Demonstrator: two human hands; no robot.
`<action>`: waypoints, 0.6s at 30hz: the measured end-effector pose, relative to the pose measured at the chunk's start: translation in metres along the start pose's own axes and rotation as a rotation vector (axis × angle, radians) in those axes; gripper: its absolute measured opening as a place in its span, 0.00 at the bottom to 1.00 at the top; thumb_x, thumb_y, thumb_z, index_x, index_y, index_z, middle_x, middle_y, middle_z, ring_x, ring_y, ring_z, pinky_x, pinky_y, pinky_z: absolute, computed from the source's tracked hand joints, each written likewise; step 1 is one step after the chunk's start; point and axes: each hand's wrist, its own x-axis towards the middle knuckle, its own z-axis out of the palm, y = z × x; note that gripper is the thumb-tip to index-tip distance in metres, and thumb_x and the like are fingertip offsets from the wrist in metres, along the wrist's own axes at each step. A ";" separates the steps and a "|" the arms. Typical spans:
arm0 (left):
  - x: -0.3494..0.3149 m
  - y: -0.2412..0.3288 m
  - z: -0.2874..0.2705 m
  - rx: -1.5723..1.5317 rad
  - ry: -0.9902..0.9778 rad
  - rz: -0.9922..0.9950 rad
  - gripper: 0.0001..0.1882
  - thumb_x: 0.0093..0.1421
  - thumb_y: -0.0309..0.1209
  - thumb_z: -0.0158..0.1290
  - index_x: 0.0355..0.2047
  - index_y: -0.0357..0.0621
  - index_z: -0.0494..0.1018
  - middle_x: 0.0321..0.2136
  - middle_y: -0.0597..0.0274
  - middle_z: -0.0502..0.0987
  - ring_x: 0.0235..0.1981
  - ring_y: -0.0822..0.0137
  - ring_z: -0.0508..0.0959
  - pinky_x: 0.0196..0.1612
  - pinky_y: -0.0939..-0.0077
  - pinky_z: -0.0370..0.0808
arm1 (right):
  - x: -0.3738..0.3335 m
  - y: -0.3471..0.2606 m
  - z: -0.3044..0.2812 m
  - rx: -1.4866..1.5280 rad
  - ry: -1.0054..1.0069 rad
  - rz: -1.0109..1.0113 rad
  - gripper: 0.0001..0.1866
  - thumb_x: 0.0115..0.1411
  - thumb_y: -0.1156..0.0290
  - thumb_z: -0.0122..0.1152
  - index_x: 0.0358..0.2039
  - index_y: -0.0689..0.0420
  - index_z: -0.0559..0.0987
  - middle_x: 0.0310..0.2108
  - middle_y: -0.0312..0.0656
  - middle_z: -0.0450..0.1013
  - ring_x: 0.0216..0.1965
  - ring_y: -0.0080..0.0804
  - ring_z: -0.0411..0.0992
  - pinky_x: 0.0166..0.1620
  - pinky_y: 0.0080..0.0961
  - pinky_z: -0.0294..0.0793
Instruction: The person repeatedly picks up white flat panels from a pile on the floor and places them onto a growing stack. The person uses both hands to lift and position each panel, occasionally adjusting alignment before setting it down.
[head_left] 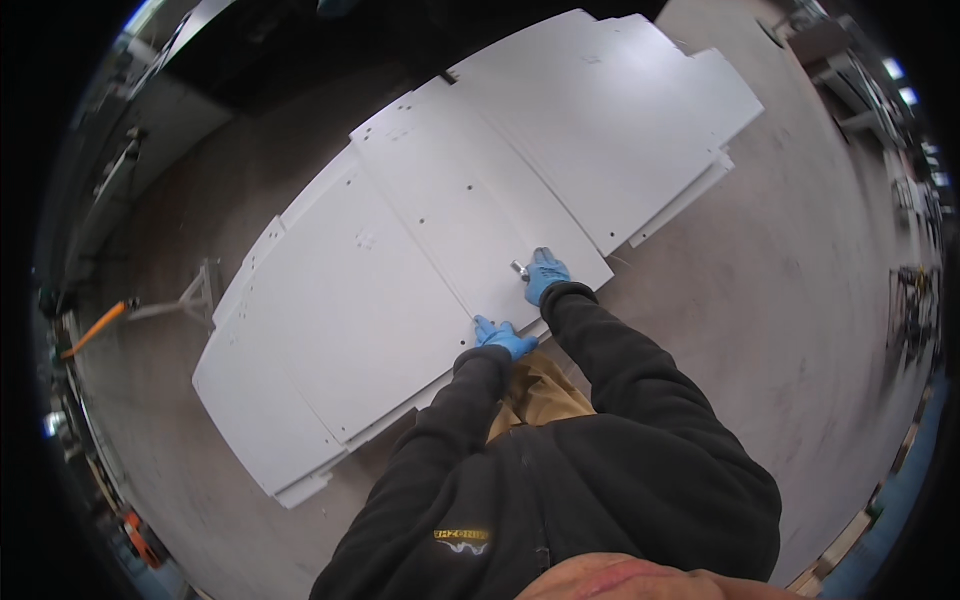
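A large white panel assembly [400, 260] with small dark holes and long seams lies flat in front of me, slanting from lower left to upper right. Near its close edge my left hand [507, 338], in a blue glove, rests on the surface beside a seam, fingers spread. Farther right, my right hand [547, 276], gloved in blue too, is over the panel with a short silver metal tool [519, 269] poking out on its thumb side. The rest of that tool is hidden by the hand, so its exact kind cannot be told.
Left of the panel stands a grey metal frame [205, 290] with an orange bar [98, 328]. Brownish concrete floor [750, 290] surrounds the panel. A rack-like stand [910, 305] is at the far right, and dark equipment sits along the far side.
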 end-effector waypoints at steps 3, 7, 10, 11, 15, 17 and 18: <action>0.019 -0.026 0.013 -0.075 0.057 0.147 0.44 0.53 0.60 0.57 0.61 0.39 0.69 0.68 0.36 0.46 0.65 0.39 0.61 0.66 0.57 0.63 | -0.016 -0.005 -0.001 0.070 -0.007 0.051 0.14 0.55 0.68 0.60 0.41 0.55 0.83 0.52 0.47 0.69 0.60 0.43 0.65 0.58 0.36 0.69; 0.038 -0.096 0.039 -0.568 0.149 0.250 0.34 0.59 0.50 0.58 0.55 0.33 0.74 0.52 0.48 0.71 0.55 0.52 0.75 0.58 0.63 0.72 | -0.051 -0.012 0.007 0.367 -0.001 0.205 0.12 0.55 0.68 0.58 0.39 0.57 0.81 0.44 0.53 0.77 0.48 0.53 0.75 0.53 0.43 0.73; 0.027 -0.157 0.050 -0.778 0.142 0.213 0.27 0.62 0.45 0.57 0.52 0.34 0.76 0.40 0.54 0.82 0.49 0.59 0.79 0.55 0.66 0.72 | -0.098 -0.014 0.019 0.406 -0.046 0.182 0.13 0.56 0.67 0.57 0.41 0.55 0.81 0.42 0.53 0.78 0.47 0.52 0.76 0.50 0.45 0.75; 0.016 -0.179 0.056 -0.677 0.204 0.209 0.28 0.61 0.45 0.57 0.52 0.34 0.76 0.43 0.52 0.81 0.50 0.59 0.79 0.55 0.66 0.72 | -0.117 -0.014 0.025 0.443 -0.046 0.173 0.13 0.56 0.66 0.58 0.41 0.55 0.80 0.42 0.55 0.78 0.46 0.53 0.76 0.49 0.46 0.75; -0.017 -0.265 0.084 -0.525 0.288 0.030 0.27 0.58 0.46 0.55 0.48 0.34 0.78 0.45 0.46 0.82 0.49 0.54 0.80 0.54 0.63 0.73 | -0.184 -0.020 0.041 0.442 -0.089 0.274 0.15 0.58 0.65 0.53 0.41 0.57 0.82 0.41 0.59 0.78 0.47 0.58 0.75 0.51 0.49 0.75; -0.024 -0.303 0.097 -0.421 0.304 -0.082 0.27 0.57 0.45 0.55 0.46 0.34 0.78 0.43 0.45 0.82 0.47 0.53 0.81 0.53 0.62 0.74 | -0.215 -0.020 0.052 0.409 -0.159 0.297 0.16 0.59 0.65 0.54 0.43 0.57 0.82 0.44 0.59 0.77 0.49 0.58 0.75 0.53 0.48 0.74; -0.024 -0.319 0.098 -0.422 0.282 -0.028 0.26 0.57 0.45 0.55 0.46 0.33 0.79 0.43 0.44 0.82 0.47 0.53 0.81 0.52 0.62 0.74 | -0.229 -0.020 0.058 0.390 -0.169 0.305 0.16 0.59 0.65 0.54 0.44 0.57 0.82 0.45 0.58 0.77 0.50 0.57 0.75 0.53 0.48 0.74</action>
